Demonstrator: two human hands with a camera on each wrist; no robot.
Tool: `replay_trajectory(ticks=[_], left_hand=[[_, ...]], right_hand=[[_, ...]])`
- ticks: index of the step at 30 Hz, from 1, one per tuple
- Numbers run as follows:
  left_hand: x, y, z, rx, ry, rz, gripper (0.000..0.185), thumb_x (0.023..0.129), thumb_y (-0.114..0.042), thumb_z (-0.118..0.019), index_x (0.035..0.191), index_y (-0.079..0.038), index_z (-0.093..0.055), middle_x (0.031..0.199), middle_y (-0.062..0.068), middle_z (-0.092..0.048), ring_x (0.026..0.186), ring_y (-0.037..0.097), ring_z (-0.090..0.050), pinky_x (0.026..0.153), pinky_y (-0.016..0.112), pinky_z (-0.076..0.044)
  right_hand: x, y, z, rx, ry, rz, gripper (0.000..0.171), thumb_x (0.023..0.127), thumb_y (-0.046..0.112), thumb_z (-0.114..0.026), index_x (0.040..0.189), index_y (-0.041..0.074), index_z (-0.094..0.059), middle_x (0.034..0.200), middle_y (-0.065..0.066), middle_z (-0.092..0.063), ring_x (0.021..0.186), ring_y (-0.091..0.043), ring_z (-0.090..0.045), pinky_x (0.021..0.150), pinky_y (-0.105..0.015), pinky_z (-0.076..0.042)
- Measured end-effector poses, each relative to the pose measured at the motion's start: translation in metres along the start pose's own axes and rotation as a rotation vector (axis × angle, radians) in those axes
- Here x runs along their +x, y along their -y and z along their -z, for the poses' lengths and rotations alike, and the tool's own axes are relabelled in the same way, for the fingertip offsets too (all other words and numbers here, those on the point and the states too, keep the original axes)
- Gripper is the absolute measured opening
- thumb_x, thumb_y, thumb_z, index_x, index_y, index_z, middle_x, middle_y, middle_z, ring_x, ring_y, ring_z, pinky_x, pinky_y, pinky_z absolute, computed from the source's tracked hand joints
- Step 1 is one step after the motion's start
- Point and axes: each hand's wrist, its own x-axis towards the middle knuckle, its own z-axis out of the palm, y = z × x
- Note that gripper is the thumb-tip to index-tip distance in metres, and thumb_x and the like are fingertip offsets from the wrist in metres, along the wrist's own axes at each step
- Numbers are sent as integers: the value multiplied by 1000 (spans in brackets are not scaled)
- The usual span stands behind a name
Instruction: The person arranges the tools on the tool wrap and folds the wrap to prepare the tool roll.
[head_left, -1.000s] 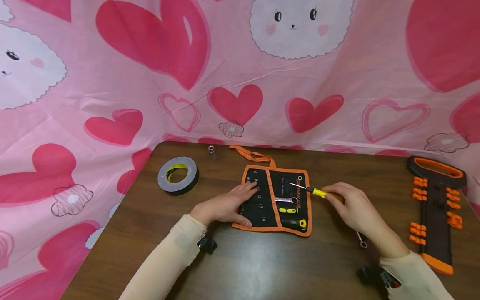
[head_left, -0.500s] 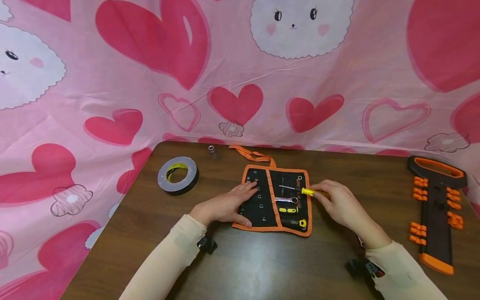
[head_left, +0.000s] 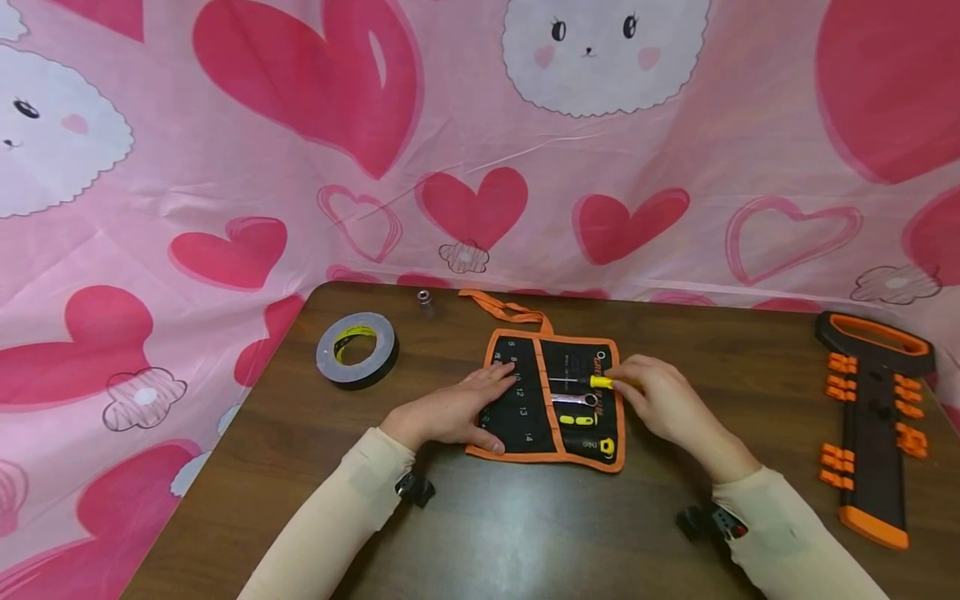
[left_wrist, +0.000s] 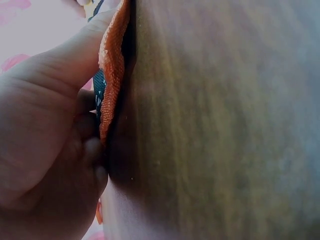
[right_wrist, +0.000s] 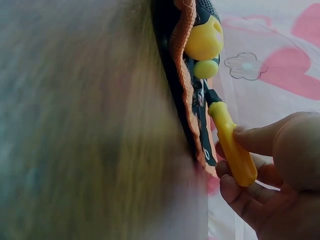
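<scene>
On the brown table [head_left: 525,533], mid-front, a black tool roll with orange trim [head_left: 551,398] lies open and flat. Left hand [head_left: 450,410] presses its left panel with straight fingers, thumb at the near edge, nothing clasped. Right hand [head_left: 660,402] pinches the yellow handle of a small screwdriver [head_left: 592,382], thin shaft lying across the roll's right panel just above a small wrench [head_left: 573,400]. Screwdriver looks light and rigid; the smooth plastic handle is probably a bit slippery, so hold it mid-handle, not by the shaft. The roll is soft fabric that likely bunches unless pinned. A tape roll [head_left: 356,350] sits well to the left.
</scene>
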Motion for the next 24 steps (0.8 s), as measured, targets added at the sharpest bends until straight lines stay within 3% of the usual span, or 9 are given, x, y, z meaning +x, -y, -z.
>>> replay_trajectory(ticks=[11,16,24], left_hand=[[0,1,-1,11,-8,-14,112,90,-50,-86,175,-20,-19,184,-5,-8,171,17,-5,138,45,-19],[0,0,0,7,-6,-11,112,90,-50,-86,175,-20,-20,184,-5,-8,171,17,-5,138,45,-18],[1,1,-2,10,-5,-10,112,89,-49,-87,175,-21,-20,184,-5,-7,171,17,-5,138,45,-18]], right_hand=[[15,8,-7,10,53,-17,23,102,8,-73,123,1,-79,119,-18,-78,108,-37,-72,103,-64,-56],[21,11,-9,41,102,-66,26,102,8,-73,126,-1,-77,126,-22,-76,116,-39,-72,107,-65,-55],[25,10,-12,66,94,-75,27,98,8,-79,123,-1,-78,116,-17,-74,99,-30,-66,100,-58,-59]])
